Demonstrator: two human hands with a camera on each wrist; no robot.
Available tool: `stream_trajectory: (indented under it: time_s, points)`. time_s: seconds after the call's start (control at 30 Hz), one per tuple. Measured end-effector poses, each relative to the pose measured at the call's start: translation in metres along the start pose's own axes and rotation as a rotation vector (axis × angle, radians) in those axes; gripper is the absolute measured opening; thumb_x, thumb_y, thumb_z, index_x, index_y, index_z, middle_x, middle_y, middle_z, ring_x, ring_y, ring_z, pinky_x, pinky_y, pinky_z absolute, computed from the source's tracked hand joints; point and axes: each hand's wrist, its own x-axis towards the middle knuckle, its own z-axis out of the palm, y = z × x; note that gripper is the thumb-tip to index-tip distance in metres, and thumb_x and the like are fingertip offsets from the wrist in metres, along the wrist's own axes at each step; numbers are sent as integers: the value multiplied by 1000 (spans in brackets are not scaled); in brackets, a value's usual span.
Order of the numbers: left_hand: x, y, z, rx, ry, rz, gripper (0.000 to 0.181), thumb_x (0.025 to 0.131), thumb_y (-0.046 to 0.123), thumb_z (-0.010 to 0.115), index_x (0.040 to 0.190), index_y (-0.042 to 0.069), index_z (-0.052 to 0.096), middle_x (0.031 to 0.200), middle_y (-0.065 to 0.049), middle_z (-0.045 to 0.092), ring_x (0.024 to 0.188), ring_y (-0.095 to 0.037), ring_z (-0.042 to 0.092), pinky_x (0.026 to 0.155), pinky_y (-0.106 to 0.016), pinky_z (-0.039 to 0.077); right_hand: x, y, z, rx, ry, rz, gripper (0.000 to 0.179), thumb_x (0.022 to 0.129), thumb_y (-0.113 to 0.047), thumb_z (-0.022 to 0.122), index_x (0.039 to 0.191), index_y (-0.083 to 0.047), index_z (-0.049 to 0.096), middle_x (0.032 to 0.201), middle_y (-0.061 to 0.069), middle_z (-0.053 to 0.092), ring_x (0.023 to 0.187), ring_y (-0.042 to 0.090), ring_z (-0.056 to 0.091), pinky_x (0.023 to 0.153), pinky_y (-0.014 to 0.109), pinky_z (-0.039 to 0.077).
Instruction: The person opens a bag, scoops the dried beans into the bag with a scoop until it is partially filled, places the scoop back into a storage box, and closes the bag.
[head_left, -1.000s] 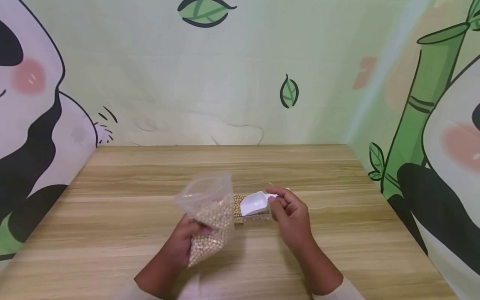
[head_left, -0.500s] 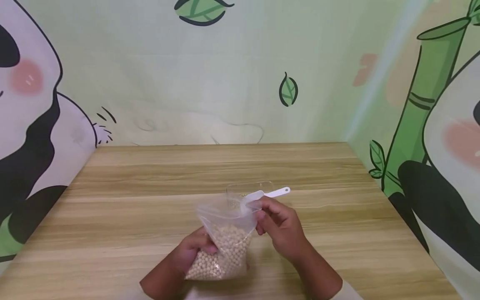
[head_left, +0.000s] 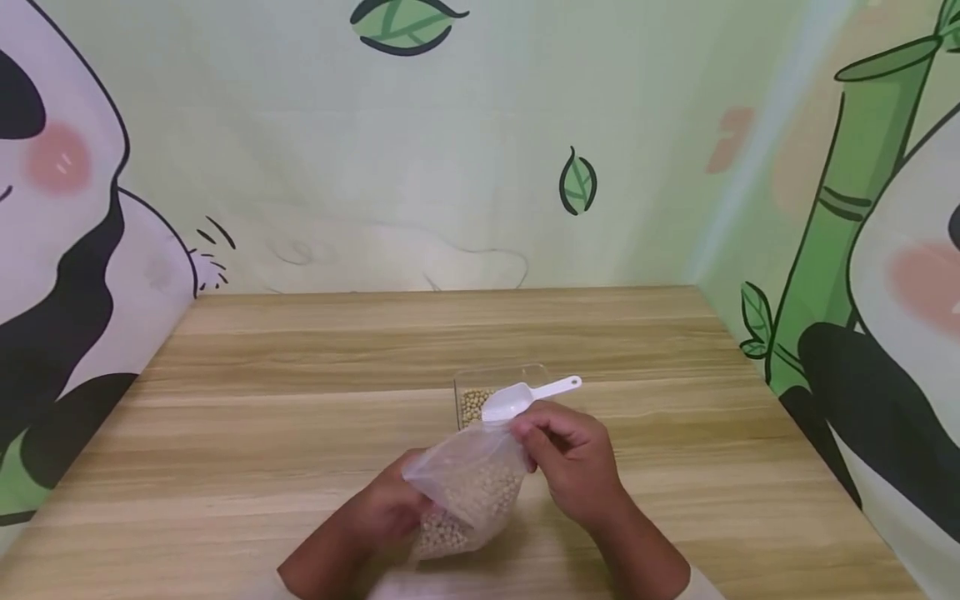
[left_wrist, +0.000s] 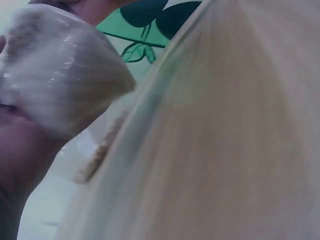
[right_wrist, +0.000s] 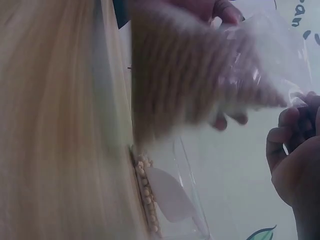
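A clear plastic bag of soybeans (head_left: 480,492) hangs tilted between the two hands, low over the table. My left hand (head_left: 386,504) grips it along its left side, with the fingers mostly hidden behind it. Its top right corner is pinched between thumb and fingers of my right hand (head_left: 573,458). Seen from the right wrist, the bag (right_wrist: 200,75) is motion-blurred, and the right hand (right_wrist: 300,155) holds its corner. Just beyond lies a white scoop (head_left: 507,402) on a clear box (head_left: 458,400) with more soybeans (head_left: 474,403) inside. The bag hides the box's near side.
The wood-grain table (head_left: 300,358) reaches back to a pale green wall (head_left: 375,167) printed with pandas and bamboo. Side panels stand along the left and right table edges. The scoop's handle (head_left: 557,387) sticks out past the box's right side.
The right hand has let go of the scoop, leaving it on the box, and taken the bag's top corner. The bag has moved right and nearer, then tilted, uncovering part of the box.
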Motion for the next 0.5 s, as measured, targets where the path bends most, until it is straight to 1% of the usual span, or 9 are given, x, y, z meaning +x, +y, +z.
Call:
stream_trajectory:
  time_s: [0.03, 0.07, 0.1, 0.13, 0.23, 0.3, 0.33, 0.43, 0.5]
  points:
    - [1, 3, -1, 45, -15, 30, 59, 89, 1, 56, 145, 18, 68, 127, 8, 76, 113, -7, 69, 101, -26, 55, 0, 0, 1, -6, 1, -2, 12, 96, 19, 62, 94, 12, 72, 77, 16, 61, 62, 9, 55, 51, 27, 48]
    - [1, 5, -2, 84, -38, 59, 62, 92, 0, 56, 150, 17, 65, 132, 7, 75, 118, -8, 68, 105, -26, 54, 0, 1, 1, -18, 4, -3, 13, 96, 20, 62, 94, 11, 72, 76, 17, 60, 61, 9, 54, 51, 26, 47]
    - [2, 8, -2, 135, -46, 87, 65, 93, 0, 55, 157, 16, 60, 137, 7, 73, 122, -8, 66, 108, -27, 52, -1, 1, 1, -34, 13, 0, 14, 96, 20, 63, 93, 10, 72, 74, 16, 59, 61, 7, 54, 51, 24, 47]
    - [2, 10, -2, 191, -27, 106, 67, 95, 0, 54, 161, 13, 54, 142, 6, 71, 127, -10, 65, 111, -28, 50, -1, 1, 0, -55, 24, 5, 14, 96, 19, 63, 93, 9, 73, 73, 15, 58, 61, 5, 53, 51, 23, 46]
    - [1, 14, -1, 354, 63, 163, 59, 103, -4, 49, 161, 2, 50, 150, 5, 67, 136, -12, 63, 116, -29, 48, 0, 1, -2, -94, 69, -1, 15, 95, 20, 63, 92, 9, 73, 71, 15, 58, 59, 2, 51, 47, 23, 43]
    - [2, 15, 1, 475, 129, 216, 50, 108, -4, 47, 158, -2, 52, 152, 3, 66, 139, -12, 62, 116, -28, 49, 0, 1, -3, -115, 80, 0, 15, 95, 19, 64, 91, 8, 73, 71, 14, 58, 58, 1, 51, 46, 23, 42]
    - [2, 15, 2, 541, 163, 255, 46, 110, -5, 46, 155, -4, 55, 153, 2, 67, 141, -12, 62, 116, -29, 50, 1, 0, -4, -130, 77, 0, 16, 95, 19, 64, 91, 8, 73, 72, 14, 59, 58, 1, 51, 47, 23, 43]
    - [4, 15, 6, 715, 247, 372, 43, 109, -11, 45, 146, -4, 64, 147, -7, 71, 138, -11, 65, 113, -28, 53, 3, 1, -8, -215, 56, -19, 18, 94, 18, 67, 90, 3, 76, 73, 13, 63, 64, 2, 55, 54, 22, 46]
    - [4, 17, 8, 800, 291, 440, 42, 107, -15, 46, 140, -4, 70, 140, -13, 74, 133, -11, 69, 110, -28, 55, 4, 1, -12, -286, 36, -45, 19, 93, 17, 71, 89, -1, 77, 77, 10, 69, 70, 3, 59, 61, 21, 50]
